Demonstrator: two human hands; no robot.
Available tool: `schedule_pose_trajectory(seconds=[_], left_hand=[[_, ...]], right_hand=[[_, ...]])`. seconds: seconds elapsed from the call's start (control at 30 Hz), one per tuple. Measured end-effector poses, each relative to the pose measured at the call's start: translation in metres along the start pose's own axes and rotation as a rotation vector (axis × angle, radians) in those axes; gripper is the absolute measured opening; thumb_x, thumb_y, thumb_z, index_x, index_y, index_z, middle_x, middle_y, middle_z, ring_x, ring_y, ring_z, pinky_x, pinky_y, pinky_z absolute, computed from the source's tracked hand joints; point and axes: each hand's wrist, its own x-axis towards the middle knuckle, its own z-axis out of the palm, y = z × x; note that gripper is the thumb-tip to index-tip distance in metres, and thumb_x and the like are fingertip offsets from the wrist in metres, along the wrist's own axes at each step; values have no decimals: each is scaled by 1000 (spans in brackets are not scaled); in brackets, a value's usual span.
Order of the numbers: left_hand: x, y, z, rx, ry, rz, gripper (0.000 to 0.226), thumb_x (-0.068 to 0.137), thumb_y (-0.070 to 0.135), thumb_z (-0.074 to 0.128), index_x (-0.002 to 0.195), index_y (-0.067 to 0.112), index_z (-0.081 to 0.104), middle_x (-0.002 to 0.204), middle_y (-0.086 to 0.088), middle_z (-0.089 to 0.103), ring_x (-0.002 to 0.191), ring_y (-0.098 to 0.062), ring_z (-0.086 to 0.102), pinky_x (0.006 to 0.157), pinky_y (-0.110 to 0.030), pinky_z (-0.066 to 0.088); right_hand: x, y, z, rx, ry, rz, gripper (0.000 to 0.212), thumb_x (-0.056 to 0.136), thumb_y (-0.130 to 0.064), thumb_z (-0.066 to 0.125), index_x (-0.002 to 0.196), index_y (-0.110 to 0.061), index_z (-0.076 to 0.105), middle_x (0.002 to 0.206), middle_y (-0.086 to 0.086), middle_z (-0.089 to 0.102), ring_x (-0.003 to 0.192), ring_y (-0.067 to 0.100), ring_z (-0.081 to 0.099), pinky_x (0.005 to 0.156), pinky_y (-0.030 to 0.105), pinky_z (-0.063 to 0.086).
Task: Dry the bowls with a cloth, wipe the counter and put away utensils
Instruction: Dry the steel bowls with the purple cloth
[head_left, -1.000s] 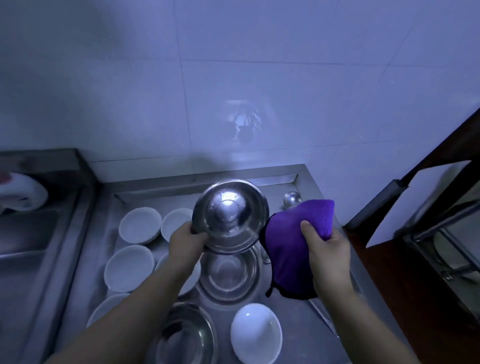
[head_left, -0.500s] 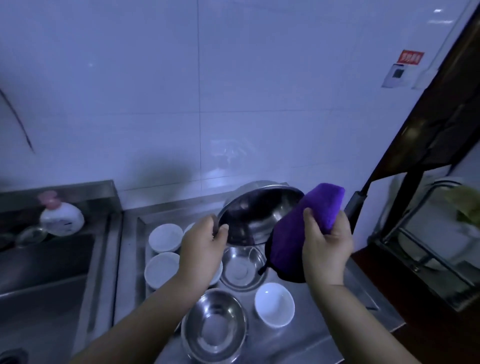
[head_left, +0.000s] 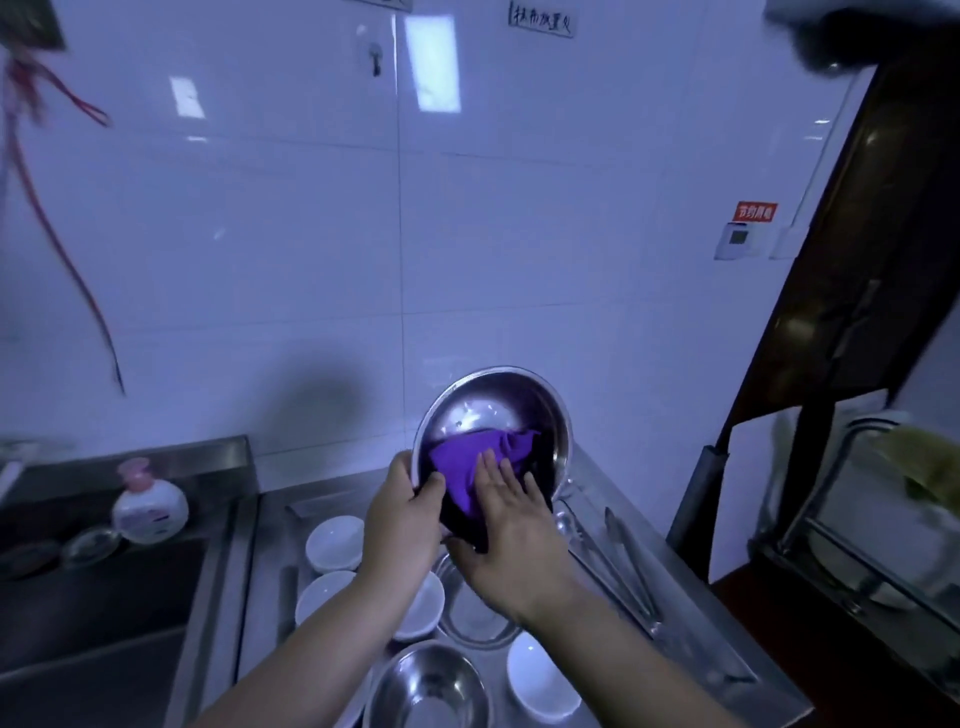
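Note:
My left hand (head_left: 402, 512) grips the left rim of a steel bowl (head_left: 485, 402), held tilted above the counter with its inside facing me. A purple cloth (head_left: 467, 460) lies inside the bowl, and my right hand (head_left: 511, 525) presses it against the bowl's inner wall with straight, spread fingers. Below my arms stand several white bowls (head_left: 335, 540) and two more steel bowls (head_left: 431, 686) on the steel counter (head_left: 691, 623). Metal tongs (head_left: 623, 561) and a ladle lie to the right of them.
A sink basin (head_left: 78, 613) lies at the left with a soap bottle (head_left: 148, 506) on its rim. A white tiled wall rises behind. A dark wooden frame (head_left: 831, 291) and a wire dish rack (head_left: 857, 545) stand at the right.
The bowl turned from bottom-up to inside-facing-me. My right hand moved left and pushed the purple cloth into it. The camera tilted upward, showing more wall.

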Motion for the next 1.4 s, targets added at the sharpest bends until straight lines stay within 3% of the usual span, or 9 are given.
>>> schedule_pose_trajectory(seconds=[0.1,0.2,0.37,0.5,0.6,0.87,1.17,1.3,1.4], left_hand=[[-2,3,6,-40,57,-68,11,72,46,47,77,38,54,73,1,65,77,-31,65,74,-57,54],[-5,14,8,-61,58,-63,16,73,45,43,84,46,55,79,0,66,76,-25,67,68,-46,58],[-8,29,3,21,30,0,20,85,24,47,92,38,61,81,-3,67,75,-33,68,61,-54,57],[-4,44,-2,120,-43,70,41,90,13,47,89,52,61,82,-4,66,56,-26,68,44,-44,56],[-4,50,5,240,-8,163,33,90,19,47,111,43,59,84,2,68,69,-30,67,63,-49,57],[-13,45,38,301,138,232,31,96,26,43,122,35,56,89,0,70,85,-23,62,77,-33,47],[12,78,-3,262,-246,141,32,70,26,47,87,46,66,88,11,73,90,-22,67,82,-43,54],[5,82,10,135,62,221,17,73,24,57,76,38,66,68,16,69,65,-3,61,59,-20,48],[-16,64,35,-127,189,148,12,86,10,58,86,21,63,73,1,68,62,-14,59,53,-25,51]], right_hand=[[-8,-7,1,-135,54,-91,74,75,-42,56,143,-17,41,146,7,45,134,26,42,113,47,25],[-11,2,1,-104,269,-232,46,74,-40,67,115,-19,67,115,0,68,106,19,64,91,35,49],[-5,52,-14,-185,416,-583,27,70,-24,79,96,-17,74,103,0,71,89,18,68,84,30,49],[7,87,-37,-278,471,-806,14,86,-14,64,94,-15,75,104,4,72,94,21,69,88,35,51],[10,91,-42,-317,506,-774,19,88,-12,58,94,-14,75,103,6,72,94,23,68,88,38,51],[-9,38,-3,-64,571,-344,34,72,-9,51,98,-9,72,103,6,70,92,22,66,80,32,48],[7,97,-45,-325,474,-905,27,96,-14,47,98,-14,74,107,6,71,92,23,68,78,32,53],[25,78,-58,-292,586,-818,19,89,-10,56,95,-11,74,101,6,72,82,22,68,70,29,52],[31,51,-57,-219,695,-676,24,90,-6,50,90,-11,73,95,5,72,75,21,67,65,30,52]])
